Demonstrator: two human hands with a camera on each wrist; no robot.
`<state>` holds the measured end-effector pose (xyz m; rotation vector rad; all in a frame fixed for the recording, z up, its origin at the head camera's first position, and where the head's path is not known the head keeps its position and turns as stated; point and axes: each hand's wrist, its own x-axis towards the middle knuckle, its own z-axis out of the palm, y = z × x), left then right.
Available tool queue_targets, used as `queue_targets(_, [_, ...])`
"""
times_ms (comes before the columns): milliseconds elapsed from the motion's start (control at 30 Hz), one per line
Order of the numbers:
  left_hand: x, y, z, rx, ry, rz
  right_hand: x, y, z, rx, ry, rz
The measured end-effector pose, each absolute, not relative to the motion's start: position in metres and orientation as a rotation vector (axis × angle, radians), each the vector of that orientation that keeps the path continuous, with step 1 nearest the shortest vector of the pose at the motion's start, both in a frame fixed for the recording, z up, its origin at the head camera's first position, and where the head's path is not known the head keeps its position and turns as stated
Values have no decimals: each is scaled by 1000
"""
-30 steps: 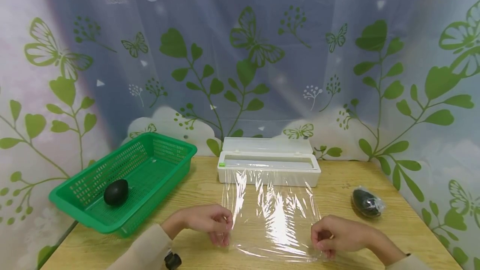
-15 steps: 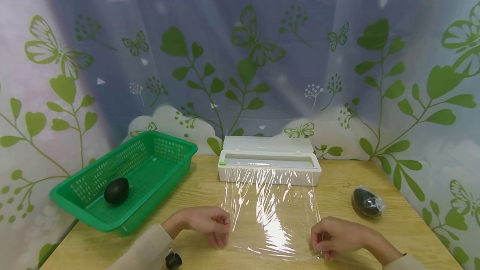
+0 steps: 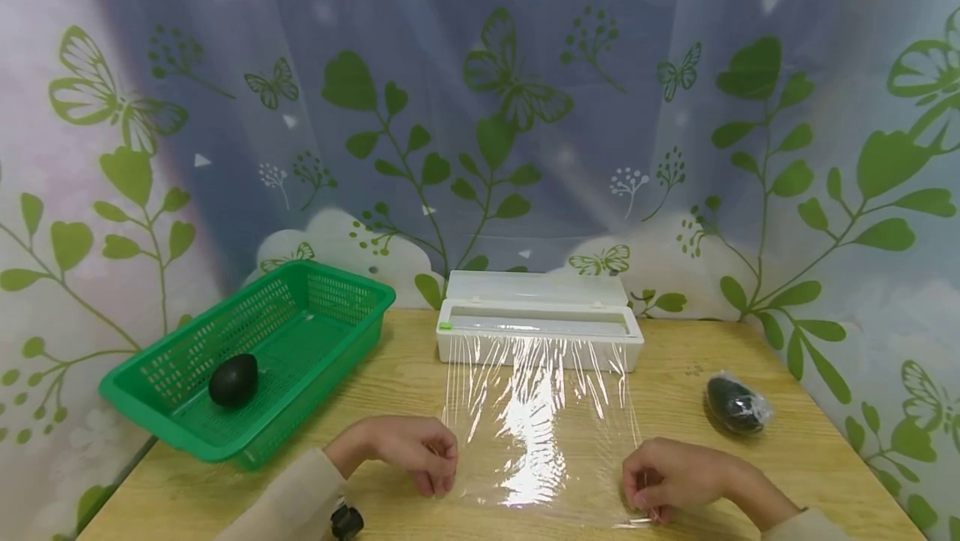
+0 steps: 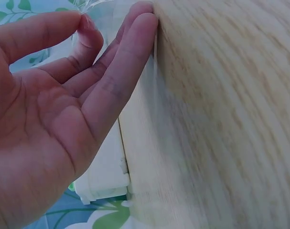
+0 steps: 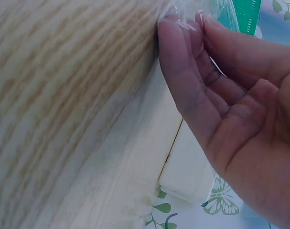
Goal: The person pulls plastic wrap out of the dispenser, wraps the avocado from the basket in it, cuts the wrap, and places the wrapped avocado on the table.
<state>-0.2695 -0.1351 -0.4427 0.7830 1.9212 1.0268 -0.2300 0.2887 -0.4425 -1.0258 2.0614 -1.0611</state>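
A clear sheet of plastic wrap (image 3: 540, 441) stretches toward me from the white wrap dispenser (image 3: 540, 349), whose lid stands raised at the back. My left hand (image 3: 412, 453) pinches the sheet's near left corner between thumb and index finger; in the left wrist view the other fingers (image 4: 118, 76) reach down to the wood. At the near right corner my right hand (image 3: 678, 474) pinches the film, which bunches at the fingertips (image 5: 173, 28) in the right wrist view. Bright glare covers the middle of the sheet.
On the left, a green plastic basket (image 3: 322, 391) holds a dark egg-shaped object (image 3: 233, 380). A similar dark object wrapped in clear film (image 3: 735, 403) lies on the wooden table (image 3: 405, 358) at the right. A patterned curtain (image 3: 480, 149) hangs behind.
Both hands stay nearly in place on the wrap's corners. The glare and creases on the film have shifted, and the sheet looks flatter and smoother near me.
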Motion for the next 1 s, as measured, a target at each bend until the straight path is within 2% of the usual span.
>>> queue_targets(600, [-270,-135,-439,807,1924,996,-230,286,-437,-1037,2031,-1024])
queue_targets(1000, [-268,-135,-436,1073,1925,826,-226,288,-431,-1178,2080,-785])
